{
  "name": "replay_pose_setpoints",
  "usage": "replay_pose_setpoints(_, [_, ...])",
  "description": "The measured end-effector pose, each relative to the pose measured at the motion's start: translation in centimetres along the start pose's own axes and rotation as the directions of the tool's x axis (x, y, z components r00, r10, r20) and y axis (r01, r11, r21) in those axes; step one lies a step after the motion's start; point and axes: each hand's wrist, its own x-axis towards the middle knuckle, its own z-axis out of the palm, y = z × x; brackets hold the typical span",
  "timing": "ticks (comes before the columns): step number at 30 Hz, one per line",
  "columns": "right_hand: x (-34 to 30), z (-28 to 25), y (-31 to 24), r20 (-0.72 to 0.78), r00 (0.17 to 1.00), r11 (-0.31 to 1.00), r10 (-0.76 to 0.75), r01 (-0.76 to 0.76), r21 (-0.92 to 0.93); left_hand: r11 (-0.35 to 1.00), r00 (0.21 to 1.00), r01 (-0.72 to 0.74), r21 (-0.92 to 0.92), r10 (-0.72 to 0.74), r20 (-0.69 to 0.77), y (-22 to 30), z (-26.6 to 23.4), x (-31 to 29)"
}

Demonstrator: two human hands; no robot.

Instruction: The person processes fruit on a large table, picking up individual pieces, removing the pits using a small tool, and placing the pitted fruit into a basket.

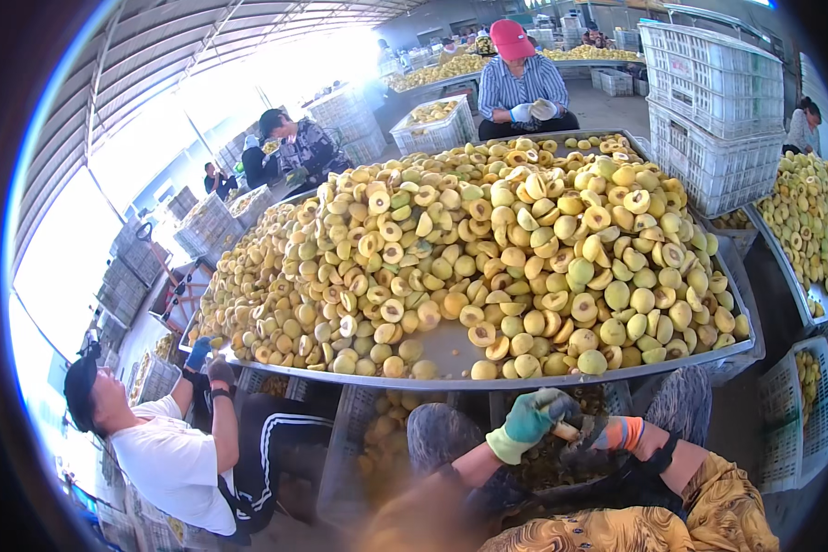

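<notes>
My left hand (530,425), in a green and grey glove, is closed above my lap near the table's front edge. Close against it from the right comes my right hand (600,434), in a dark glove with an orange cuff, its fingers also closed. A small pale piece (566,431) shows between the two; its kind is too small to tell. Just beyond my hands, a big heap of yellow peach halves (488,221) covers the metal table (447,348), many with cut faces showing.
Beneath the table's front edge stand crates of peaches, one crate (342,460) left of my knees. A white crate (799,414) stands at right, below stacked crates (714,110). A co-worker in white (170,460) sits at left; another in a red cap (523,87) sits across.
</notes>
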Motion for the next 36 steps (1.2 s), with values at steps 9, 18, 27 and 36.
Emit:
replay_pose_setpoints(9, [-0.3, 0.3, -1.7, 0.143, 0.881, 0.807, 0.45, -0.471, 0.356, 0.851, 0.974, 0.206, -0.482, -0.225, 0.019, -1.9, -1.0, 1.1])
replay_pose_setpoints(18, [-0.3, 2.5, 8.2, 0.568, 0.822, -0.297, -0.041, -0.553, 0.778, 0.882, 0.925, 0.237, -0.407, -0.333, -0.181, 2.1, 0.0, 1.1])
replay_pose_setpoints(27, [1.9, 0.4, 10.5, -0.402, 0.897, 0.915, 0.182, -0.305, -0.266, 0.842, 0.59, -0.177, -0.509, -0.323, -0.74, 5.9, -6.2, -4.2])
replay_pose_setpoints(36, [2.6, 2.3, 3.7, -0.301, 0.845, 0.823, 0.443, -0.516, -0.238, 0.033, 0.666, 0.729, 0.683, 0.194, -0.72, 2.7, -16.0, -14.6])
